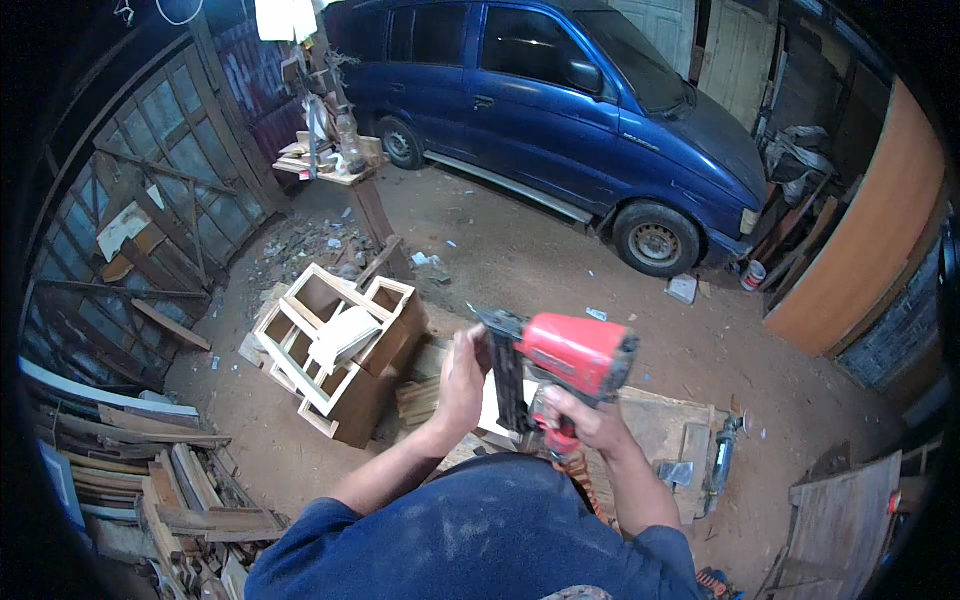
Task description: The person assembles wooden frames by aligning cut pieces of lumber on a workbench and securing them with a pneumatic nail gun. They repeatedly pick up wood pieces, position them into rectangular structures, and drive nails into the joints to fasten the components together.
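Note:
My right hand (pixel 585 418) is wrapped round the handle of a red and black nail gun (pixel 575 350), held up in front of my chest. The gun's black magazine (pixel 508 385) hangs down on its left side, and an orange coiled air hose (pixel 578 470) runs from the bottom of the handle. My left hand (pixel 463 380) is raised beside the magazine, with its fingers stretched upward near the gun's nose. Whether it touches the gun is not clear. Below the gun, a pale board (pixel 494 410) shows in part on the low workbench (pixel 650 415).
An unfinished wooden cabinet frame (pixel 395 345) stands ahead on the left, with pale wood pieces (pixel 343 336) on it. A blue-green grinder (pixel 722 455) lies at the bench's right end. Scrap wood (pixel 180 490) is piled at left. A blue van (pixel 560 110) is parked beyond.

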`<act>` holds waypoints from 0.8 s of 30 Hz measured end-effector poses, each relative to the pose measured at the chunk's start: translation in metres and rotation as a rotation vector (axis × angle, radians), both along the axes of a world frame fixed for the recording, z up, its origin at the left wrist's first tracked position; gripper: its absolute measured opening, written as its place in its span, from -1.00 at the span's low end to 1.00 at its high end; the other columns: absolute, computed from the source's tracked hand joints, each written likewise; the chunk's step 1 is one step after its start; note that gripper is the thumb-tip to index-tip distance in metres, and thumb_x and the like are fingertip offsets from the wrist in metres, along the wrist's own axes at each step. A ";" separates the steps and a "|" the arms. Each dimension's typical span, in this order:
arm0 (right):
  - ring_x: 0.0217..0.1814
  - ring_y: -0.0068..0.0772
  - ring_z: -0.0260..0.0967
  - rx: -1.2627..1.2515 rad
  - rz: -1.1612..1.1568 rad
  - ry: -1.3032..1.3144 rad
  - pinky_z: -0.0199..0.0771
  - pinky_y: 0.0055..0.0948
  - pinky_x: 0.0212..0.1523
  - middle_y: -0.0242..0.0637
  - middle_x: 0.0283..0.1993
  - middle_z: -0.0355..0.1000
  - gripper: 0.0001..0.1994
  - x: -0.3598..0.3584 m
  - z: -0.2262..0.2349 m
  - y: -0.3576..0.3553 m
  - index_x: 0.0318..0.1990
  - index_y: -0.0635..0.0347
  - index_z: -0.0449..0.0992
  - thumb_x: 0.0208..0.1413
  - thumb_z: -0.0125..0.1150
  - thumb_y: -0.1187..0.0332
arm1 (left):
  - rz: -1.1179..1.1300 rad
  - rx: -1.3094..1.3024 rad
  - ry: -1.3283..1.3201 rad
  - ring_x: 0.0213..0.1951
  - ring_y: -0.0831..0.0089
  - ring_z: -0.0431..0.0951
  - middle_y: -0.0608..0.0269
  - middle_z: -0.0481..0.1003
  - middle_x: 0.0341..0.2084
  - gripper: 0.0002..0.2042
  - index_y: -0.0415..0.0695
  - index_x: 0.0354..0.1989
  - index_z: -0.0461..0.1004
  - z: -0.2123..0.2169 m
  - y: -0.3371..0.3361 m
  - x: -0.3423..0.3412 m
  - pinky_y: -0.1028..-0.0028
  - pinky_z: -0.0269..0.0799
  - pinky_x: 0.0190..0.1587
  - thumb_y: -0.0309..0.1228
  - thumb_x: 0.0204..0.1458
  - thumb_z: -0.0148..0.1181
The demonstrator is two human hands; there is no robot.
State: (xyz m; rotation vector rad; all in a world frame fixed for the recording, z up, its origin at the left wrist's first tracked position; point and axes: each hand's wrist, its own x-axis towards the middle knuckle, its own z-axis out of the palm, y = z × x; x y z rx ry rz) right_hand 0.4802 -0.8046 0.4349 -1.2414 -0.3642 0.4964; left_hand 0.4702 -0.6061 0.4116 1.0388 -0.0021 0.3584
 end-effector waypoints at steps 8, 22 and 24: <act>0.17 -0.30 0.43 0.096 0.098 -0.425 0.39 -0.26 0.21 -0.14 0.12 0.47 -0.51 0.002 0.056 0.087 0.19 0.31 0.41 0.19 0.36 0.26 | 0.367 0.454 0.007 -0.10 0.56 0.49 0.29 0.51 -0.15 -0.56 -0.24 0.09 0.39 0.021 0.049 -0.028 0.47 0.41 0.01 -0.11 0.49 -0.30; -0.21 -0.50 0.50 0.142 0.066 -0.654 0.51 -0.40 -0.17 -0.29 -0.15 0.52 -0.62 -0.001 0.056 0.111 0.11 0.32 0.44 0.20 0.33 0.36 | 0.424 0.408 -0.194 0.20 0.33 0.43 0.07 0.43 0.18 -0.33 -0.31 0.31 0.27 0.038 0.055 -0.037 0.29 0.29 0.29 0.07 0.46 -0.49; -0.36 -0.58 0.45 0.142 0.087 -0.581 0.48 -0.47 -0.30 -0.36 -0.28 0.49 -0.67 -0.002 0.052 0.109 0.06 0.30 0.45 0.21 0.32 0.37 | 0.427 0.403 -0.150 0.19 0.32 0.44 0.07 0.44 0.16 -0.32 -0.31 0.29 0.30 0.034 0.057 -0.040 0.29 0.30 0.28 0.07 0.46 -0.51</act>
